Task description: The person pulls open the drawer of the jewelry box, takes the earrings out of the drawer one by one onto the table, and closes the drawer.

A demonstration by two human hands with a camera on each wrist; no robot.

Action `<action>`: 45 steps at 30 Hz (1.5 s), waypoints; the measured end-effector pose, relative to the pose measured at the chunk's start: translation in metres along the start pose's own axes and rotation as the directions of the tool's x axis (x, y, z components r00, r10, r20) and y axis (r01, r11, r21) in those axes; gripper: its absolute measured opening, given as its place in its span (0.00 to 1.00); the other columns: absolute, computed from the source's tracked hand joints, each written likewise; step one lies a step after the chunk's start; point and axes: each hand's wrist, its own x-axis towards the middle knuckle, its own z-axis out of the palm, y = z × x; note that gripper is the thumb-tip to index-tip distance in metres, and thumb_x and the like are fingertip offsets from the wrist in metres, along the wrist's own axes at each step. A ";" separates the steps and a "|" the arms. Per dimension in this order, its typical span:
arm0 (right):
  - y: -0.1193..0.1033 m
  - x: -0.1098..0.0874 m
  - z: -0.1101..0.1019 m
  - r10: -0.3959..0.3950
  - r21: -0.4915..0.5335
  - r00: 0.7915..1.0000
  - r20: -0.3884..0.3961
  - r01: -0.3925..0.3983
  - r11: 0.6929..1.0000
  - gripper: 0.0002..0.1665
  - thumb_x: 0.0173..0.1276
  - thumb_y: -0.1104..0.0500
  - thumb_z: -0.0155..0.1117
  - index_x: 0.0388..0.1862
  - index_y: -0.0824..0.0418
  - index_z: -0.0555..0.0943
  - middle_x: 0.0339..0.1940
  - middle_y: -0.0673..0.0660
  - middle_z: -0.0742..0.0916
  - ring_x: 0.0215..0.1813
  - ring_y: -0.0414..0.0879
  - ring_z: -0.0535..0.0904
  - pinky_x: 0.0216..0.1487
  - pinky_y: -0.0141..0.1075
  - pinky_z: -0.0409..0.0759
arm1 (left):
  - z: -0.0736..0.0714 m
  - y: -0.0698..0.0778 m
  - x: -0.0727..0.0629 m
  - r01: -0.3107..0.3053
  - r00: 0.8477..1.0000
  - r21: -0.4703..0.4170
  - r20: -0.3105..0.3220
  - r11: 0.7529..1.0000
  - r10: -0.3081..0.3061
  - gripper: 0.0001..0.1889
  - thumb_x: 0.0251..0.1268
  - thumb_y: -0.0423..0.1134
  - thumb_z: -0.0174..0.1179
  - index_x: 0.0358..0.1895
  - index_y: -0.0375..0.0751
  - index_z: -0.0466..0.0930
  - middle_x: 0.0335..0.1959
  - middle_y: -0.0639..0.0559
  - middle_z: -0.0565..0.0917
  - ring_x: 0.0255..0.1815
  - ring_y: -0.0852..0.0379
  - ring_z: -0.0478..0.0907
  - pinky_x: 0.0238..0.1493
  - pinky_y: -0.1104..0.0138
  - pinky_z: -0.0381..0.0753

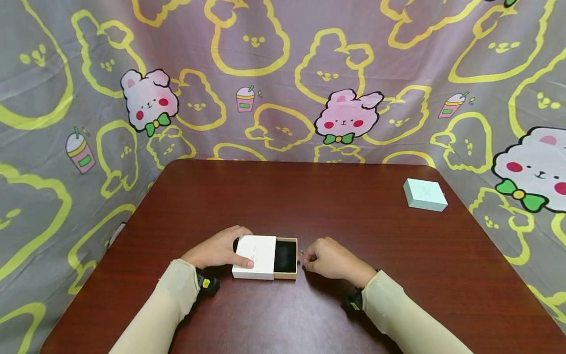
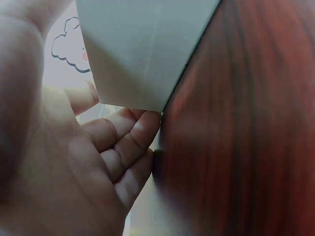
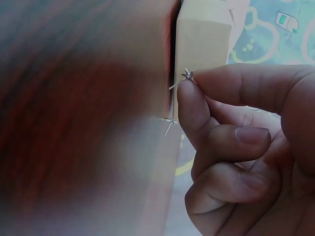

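A white slide-out box (image 1: 258, 250) lies on the table, its tan inner tray (image 1: 285, 276) pulled partly out to the right. Black padding (image 1: 284, 256) lines the exposed part of the tray. My left hand (image 1: 218, 250) grips the white sleeve at its left end, thumb on top; the box end (image 2: 142, 54) fills the upper left wrist view. Just right of the tray, my right hand (image 1: 333, 260) pinches a tiny silver stud earring (image 3: 187, 75) between thumb and forefinger. A second, similar stud (image 3: 170, 121) lies on the table close by.
A pale mint box (image 1: 425, 194) sits at the table's far right. The dark red-brown table (image 1: 283, 196) is bordered at the back and sides by a patterned cloth (image 1: 283, 88). A small pale object (image 1: 117, 233) shows at the left table edge.
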 end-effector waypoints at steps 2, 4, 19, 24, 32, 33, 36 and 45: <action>0.000 0.000 0.001 -0.002 -0.008 1.000 -0.004 0.001 1.000 0.10 0.57 0.62 0.68 0.20 0.48 0.83 0.21 0.36 0.79 0.26 0.35 0.72 0.33 0.35 0.73 | 0.000 0.000 0.000 -0.003 1.000 -0.003 0.001 1.000 0.003 0.38 0.40 0.61 0.76 0.55 0.47 0.75 0.48 0.58 0.75 0.48 0.56 0.71 0.52 0.56 0.71; 0.000 0.001 0.002 -0.001 -0.015 1.000 -0.007 0.001 1.000 0.10 0.57 0.62 0.68 0.20 0.48 0.83 0.21 0.36 0.79 0.26 0.35 0.72 0.33 0.34 0.73 | 0.000 0.000 0.000 -0.004 1.000 -0.007 0.002 1.000 0.004 0.38 0.40 0.61 0.76 0.55 0.47 0.75 0.48 0.58 0.75 0.48 0.56 0.71 0.52 0.56 0.71; 0.001 0.002 0.007 -0.031 -0.022 0.999 -0.011 0.031 0.999 0.12 0.55 0.63 0.68 0.17 0.47 0.80 0.19 0.36 0.77 0.24 0.34 0.70 0.30 0.33 0.71 | 0.001 -0.003 0.001 -0.032 0.999 -0.013 -0.001 0.999 0.032 0.37 0.40 0.61 0.76 0.53 0.47 0.75 0.47 0.58 0.76 0.48 0.57 0.71 0.52 0.57 0.71; 0.001 0.002 0.007 -0.035 -0.018 0.999 -0.003 0.035 0.999 0.13 0.55 0.63 0.67 0.16 0.47 0.80 0.19 0.36 0.77 0.23 0.34 0.69 0.29 0.33 0.71 | 0.001 -0.003 0.002 -0.032 0.999 -0.013 0.004 0.999 0.032 0.37 0.40 0.62 0.76 0.54 0.47 0.75 0.46 0.59 0.76 0.47 0.57 0.71 0.51 0.58 0.71; 0.000 0.003 0.007 -0.016 -0.006 1.000 0.011 0.016 1.000 0.12 0.55 0.64 0.67 0.18 0.48 0.81 0.20 0.37 0.78 0.24 0.35 0.71 0.30 0.34 0.72 | 0.000 -0.002 0.002 -0.025 1.000 0.001 0.004 1.000 0.025 0.38 0.39 0.62 0.76 0.54 0.47 0.75 0.46 0.59 0.75 0.47 0.57 0.71 0.51 0.58 0.71; 0.000 0.003 0.007 -0.013 -0.003 1.000 0.014 0.013 1.000 0.12 0.56 0.64 0.67 0.18 0.48 0.81 0.21 0.37 0.78 0.25 0.36 0.71 0.30 0.34 0.72 | -0.001 -0.002 0.002 -0.024 1.000 0.002 0.003 1.000 0.024 0.38 0.39 0.62 0.76 0.54 0.47 0.75 0.46 0.59 0.75 0.47 0.57 0.71 0.51 0.58 0.71; -0.001 0.003 0.006 -0.014 -0.007 1.000 0.019 0.014 1.000 0.12 0.56 0.64 0.67 0.18 0.49 0.81 0.21 0.37 0.78 0.25 0.36 0.71 0.31 0.34 0.72 | -0.001 -0.001 0.001 -0.023 1.000 0.008 0.003 1.000 0.023 0.38 0.40 0.62 0.76 0.54 0.47 0.75 0.47 0.59 0.75 0.47 0.57 0.71 0.51 0.58 0.71; -0.001 0.004 0.006 -0.027 -0.022 1.000 0.007 0.027 0.999 0.13 0.57 0.63 0.67 0.17 0.48 0.81 0.19 0.37 0.77 0.23 0.36 0.70 0.30 0.34 0.71 | -0.002 -0.001 0.001 -0.024 1.000 0.004 0.005 1.000 0.024 0.38 0.40 0.62 0.76 0.55 0.47 0.75 0.45 0.59 0.75 0.46 0.58 0.71 0.51 0.58 0.71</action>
